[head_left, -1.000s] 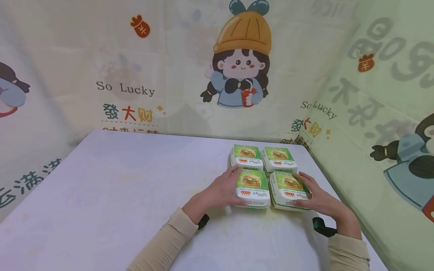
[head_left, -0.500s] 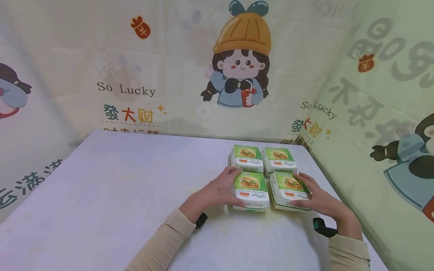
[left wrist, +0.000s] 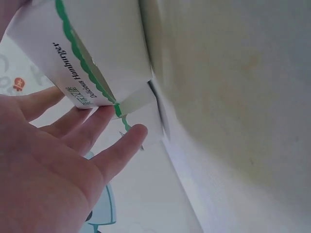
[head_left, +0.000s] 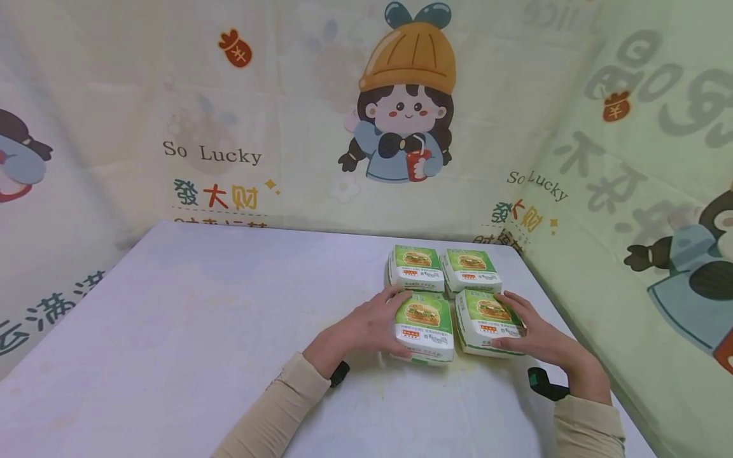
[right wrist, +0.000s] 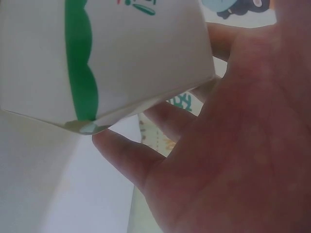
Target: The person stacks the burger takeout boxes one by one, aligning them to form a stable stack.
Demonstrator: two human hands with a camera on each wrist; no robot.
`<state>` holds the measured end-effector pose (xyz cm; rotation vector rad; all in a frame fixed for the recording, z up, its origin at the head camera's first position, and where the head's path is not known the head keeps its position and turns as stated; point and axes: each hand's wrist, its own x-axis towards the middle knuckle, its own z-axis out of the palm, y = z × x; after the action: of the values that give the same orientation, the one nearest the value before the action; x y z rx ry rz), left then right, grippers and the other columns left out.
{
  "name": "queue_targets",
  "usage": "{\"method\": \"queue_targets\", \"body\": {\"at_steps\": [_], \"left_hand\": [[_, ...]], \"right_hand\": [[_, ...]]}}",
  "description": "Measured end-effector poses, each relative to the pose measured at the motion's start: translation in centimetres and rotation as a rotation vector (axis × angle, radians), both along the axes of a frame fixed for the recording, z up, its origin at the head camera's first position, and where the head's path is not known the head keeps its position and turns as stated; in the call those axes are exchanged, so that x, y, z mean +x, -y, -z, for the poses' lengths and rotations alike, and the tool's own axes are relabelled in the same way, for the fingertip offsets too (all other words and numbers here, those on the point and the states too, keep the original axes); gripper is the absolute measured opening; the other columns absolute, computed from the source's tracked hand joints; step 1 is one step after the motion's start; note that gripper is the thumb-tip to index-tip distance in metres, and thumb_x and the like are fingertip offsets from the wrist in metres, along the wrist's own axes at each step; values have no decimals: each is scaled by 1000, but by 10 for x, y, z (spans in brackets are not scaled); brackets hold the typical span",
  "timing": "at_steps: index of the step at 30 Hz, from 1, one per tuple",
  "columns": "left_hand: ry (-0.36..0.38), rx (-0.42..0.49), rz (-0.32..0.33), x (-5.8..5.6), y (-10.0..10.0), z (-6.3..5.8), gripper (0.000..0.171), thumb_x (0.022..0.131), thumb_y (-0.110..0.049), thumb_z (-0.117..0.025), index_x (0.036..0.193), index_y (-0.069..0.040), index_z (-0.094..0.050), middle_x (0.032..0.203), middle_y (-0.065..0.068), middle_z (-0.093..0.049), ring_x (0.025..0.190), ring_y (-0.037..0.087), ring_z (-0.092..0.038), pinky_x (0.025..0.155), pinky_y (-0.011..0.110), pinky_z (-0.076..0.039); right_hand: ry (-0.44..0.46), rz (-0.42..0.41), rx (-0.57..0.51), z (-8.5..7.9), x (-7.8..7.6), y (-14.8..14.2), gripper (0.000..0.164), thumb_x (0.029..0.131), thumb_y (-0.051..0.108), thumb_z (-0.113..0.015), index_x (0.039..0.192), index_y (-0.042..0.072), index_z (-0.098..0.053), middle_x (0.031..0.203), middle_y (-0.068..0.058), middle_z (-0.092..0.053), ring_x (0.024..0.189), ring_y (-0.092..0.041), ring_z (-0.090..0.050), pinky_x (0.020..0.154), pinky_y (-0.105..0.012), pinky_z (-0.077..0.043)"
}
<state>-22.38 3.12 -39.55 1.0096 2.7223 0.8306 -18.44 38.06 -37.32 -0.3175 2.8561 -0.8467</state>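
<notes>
Two green-and-white hamburger boxes stand side by side in the front row on the table. My left hand (head_left: 372, 324) grips the front-left hamburger box (head_left: 425, 321) across its near and far sides. In the left wrist view that hamburger box (left wrist: 104, 46) shows a green scalloped strip and "Delicious Hamburger" lettering, the fingers at its far end. My right hand (head_left: 538, 332) holds the front-right hamburger box (head_left: 487, 313) from its right side, thumb at the near edge. Up close in the right wrist view, this hamburger box (right wrist: 146, 58) has fingertips along its lower edge.
Behind them sit a back-left hamburger box (head_left: 417, 264) and a back-right hamburger box (head_left: 471, 264), nearly touching. All are on the right part of a white table (head_left: 229, 305). Cartoon-printed cloth (head_left: 309, 127) hangs along the table's back and sides.
The front-left hamburger box has slid towards the near edge with my left hand, widening the space to the box behind it. My right hand and its box stay in place.
</notes>
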Motion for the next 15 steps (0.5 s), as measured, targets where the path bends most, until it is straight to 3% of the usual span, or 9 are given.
{"method": "queue_targets", "body": {"at_steps": [6,15], "left_hand": [[-23,-10,-6,0,4,-3,108,70,-56,-83,155,-16,-30,156,1,-32,131,18,-46,106,33,-47],[16,62,-26,0,21,-13,108,70,-56,-83,156,-22,-28,155,-3,-34,125,14,-48,97,31,-49]], "right_hand": [[3,-1,-2,1,0,-1,93,84,37,-75,156,10,-22,161,-24,-8,138,-50,-22,99,-70,-36],[-15,7,1,0,0,0,92,83,37,-76,155,9,-26,160,-23,-13,136,-46,-27,98,-64,-38]]}}
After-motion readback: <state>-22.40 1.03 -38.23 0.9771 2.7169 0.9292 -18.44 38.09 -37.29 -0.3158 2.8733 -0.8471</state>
